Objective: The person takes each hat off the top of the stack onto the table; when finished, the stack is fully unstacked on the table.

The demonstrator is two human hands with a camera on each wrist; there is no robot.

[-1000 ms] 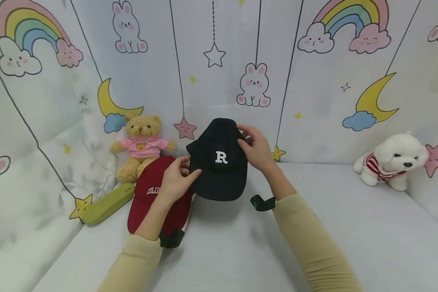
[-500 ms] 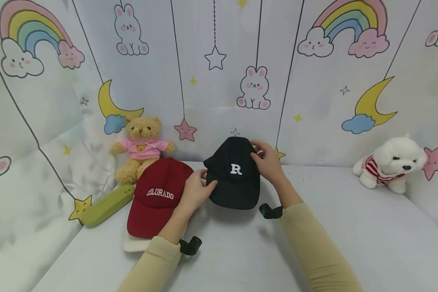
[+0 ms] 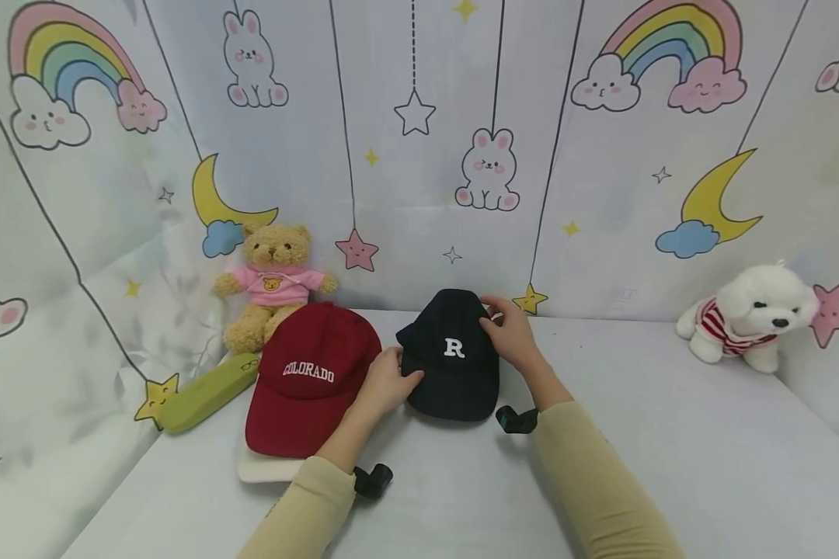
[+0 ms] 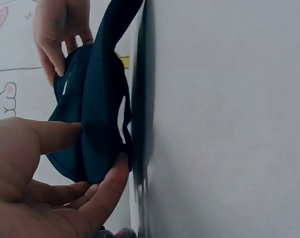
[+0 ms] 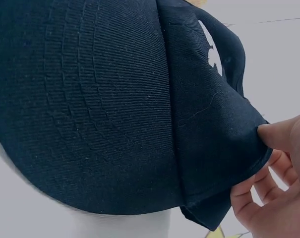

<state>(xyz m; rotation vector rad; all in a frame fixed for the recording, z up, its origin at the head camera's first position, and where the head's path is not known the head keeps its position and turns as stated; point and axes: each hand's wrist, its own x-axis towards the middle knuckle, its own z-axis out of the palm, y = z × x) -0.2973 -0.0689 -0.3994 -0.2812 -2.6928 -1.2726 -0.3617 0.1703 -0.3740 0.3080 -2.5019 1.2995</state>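
The dark cap (image 3: 450, 390), brim near and crown far, is between the left hand (image 3: 386, 382), pinching its left edge, and the right hand (image 3: 515, 335), pinching its far-right side.

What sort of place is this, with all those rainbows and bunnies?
Maybe a child's room or play corner, though I can't be sure. The backdrop has rainbows and bunnies printed on it, and there's a toy bear and a toy dog.
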